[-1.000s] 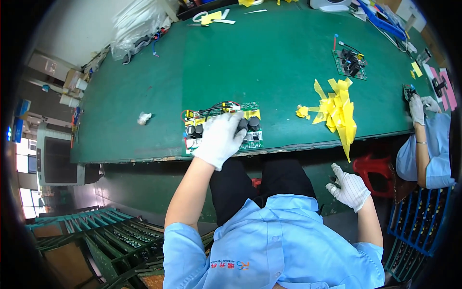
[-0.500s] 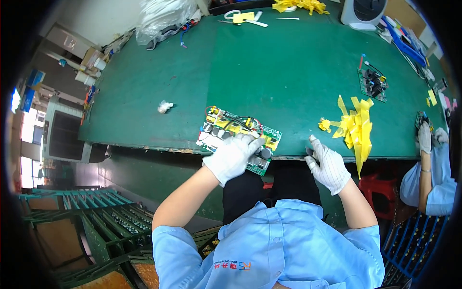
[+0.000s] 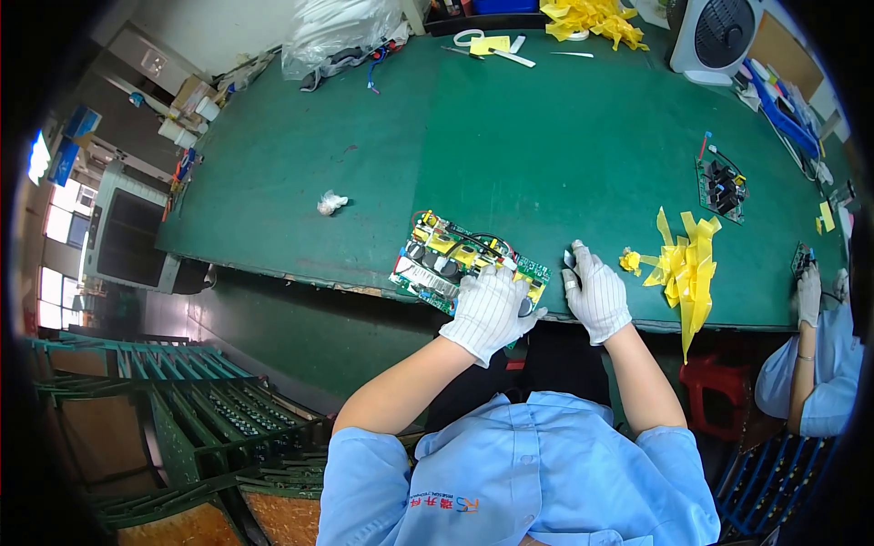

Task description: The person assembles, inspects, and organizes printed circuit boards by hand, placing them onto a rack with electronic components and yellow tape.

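Observation:
A green circuit board (image 3: 437,259), crowded with capacitors, yellow-wrapped parts, wires and a finned metal heat sink, lies at the table's front edge. My left hand (image 3: 492,309), in a white striped glove, grips its near right part, fingers over the components and thumb along the near side. To the right, my right hand (image 3: 596,293), also gloved, rests on the table apart from the board. Its thumb and forefinger close on a small dark grey thing, mostly hidden. Right of that hand lie a small yellow tape scrap (image 3: 630,260) and a heap of yellow tape strips (image 3: 687,273).
On the green table (image 3: 510,136) are a crumpled white wad (image 3: 332,202), another circuit board (image 3: 722,187), a fan (image 3: 719,41) and more yellow tape (image 3: 596,20). A co-worker's gloved hand (image 3: 808,296) is at far right. Green racks (image 3: 200,409) stand at lower left.
The board has gone from jutting over the table edge to lying further onto the table, its heat sink now showing. My right hand has come closer to it. The view has shifted slightly.

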A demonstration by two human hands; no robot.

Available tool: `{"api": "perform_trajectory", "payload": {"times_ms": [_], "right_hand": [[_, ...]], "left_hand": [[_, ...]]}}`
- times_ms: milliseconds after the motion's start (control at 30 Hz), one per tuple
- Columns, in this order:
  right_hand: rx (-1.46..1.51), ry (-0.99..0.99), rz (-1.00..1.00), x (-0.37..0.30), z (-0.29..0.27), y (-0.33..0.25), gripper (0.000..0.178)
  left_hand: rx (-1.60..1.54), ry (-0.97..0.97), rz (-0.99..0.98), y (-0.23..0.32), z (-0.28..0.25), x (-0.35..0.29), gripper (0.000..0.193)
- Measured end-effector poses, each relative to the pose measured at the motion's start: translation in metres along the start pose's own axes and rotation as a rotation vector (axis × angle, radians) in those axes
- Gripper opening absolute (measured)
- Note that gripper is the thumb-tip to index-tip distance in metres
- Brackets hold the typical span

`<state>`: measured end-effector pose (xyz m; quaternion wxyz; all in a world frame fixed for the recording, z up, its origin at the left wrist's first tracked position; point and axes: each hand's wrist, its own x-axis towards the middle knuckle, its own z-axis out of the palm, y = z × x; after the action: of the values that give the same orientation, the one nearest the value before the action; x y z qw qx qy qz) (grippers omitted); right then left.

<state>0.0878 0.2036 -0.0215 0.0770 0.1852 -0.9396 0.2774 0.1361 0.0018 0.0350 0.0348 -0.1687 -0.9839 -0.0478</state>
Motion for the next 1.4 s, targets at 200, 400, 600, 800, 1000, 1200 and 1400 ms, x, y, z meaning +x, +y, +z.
{"api": "perform_trajectory", "payload": {"times_ms": [200,400,600,800,1000,1200,1400], "right_hand": [[0.051,0.069,0.047,0.009,0.001,0.006,0.055],[-0.134,0.114,-0.061,0.038,-0.020,-0.015,0.064],[0.165,0.304,-0.461,0.050,-0.034,-0.077,0.064],[0.144,0.550,-1.191,0.050,-0.079,-0.160,0.040],[-0.205,0.271,-1.005,0.069,-0.043,-0.157,0.041],[-0.191,0.199,-0.747,0.093,-0.034,-0.102,0.032],[-0.152,0.125,-0.616,0.130,-0.028,-0.102,0.019]], "left_hand": [[-0.296,0.110,-0.028,-0.020,-0.040,-0.003,0.037],[-1.167,0.560,-0.350,-0.061,-0.122,-0.029,0.017],[-1.477,1.072,-0.630,-0.109,-0.168,-0.046,0.047],[-1.012,-0.045,-0.593,-0.097,-0.210,0.015,0.057],[-0.655,-0.580,-0.314,-0.090,-0.136,0.081,0.073],[-0.552,-0.149,-0.267,-0.090,-0.140,0.110,0.075],[-0.135,-0.076,0.000,-0.147,-0.113,0.047,0.050]]}}
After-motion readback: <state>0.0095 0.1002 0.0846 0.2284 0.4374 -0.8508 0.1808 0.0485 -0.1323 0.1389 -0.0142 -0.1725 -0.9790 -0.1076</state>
